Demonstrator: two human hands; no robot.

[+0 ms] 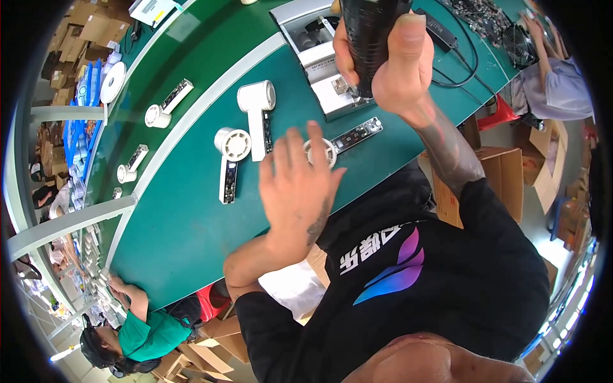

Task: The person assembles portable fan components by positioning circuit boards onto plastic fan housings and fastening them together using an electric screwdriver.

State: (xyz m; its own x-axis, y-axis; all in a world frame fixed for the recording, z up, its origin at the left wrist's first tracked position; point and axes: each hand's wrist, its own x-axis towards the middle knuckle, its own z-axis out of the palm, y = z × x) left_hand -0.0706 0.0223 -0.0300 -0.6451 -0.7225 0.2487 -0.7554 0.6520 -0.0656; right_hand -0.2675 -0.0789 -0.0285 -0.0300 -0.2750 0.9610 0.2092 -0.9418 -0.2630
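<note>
My right hand [403,71] is wrapped round a thick black cylindrical tool [373,38], thumb along its side. The tool's lower end is beside a white box-like holder [338,96] with metal parts; I cannot tell whether they touch. My left hand [295,191] hovers over the green table, fingers spread, nothing in it. By its fingertips lies a white handheld fan [359,135], its handle uncovered to a dark circuit board and its round head partly hidden by my fingers. Two more white handheld fans, one upper [256,99] and one lower [232,145], lie left of that hand with boards showing.
A pale rail [203,96] divides the table from a green conveyor strip carrying white fans [158,115]. A black power adapter [437,30] with cable lies right of the tool. Co-workers sit at far right [562,86] and lower left [153,335]. Cardboard boxes [491,182] stand beside the table.
</note>
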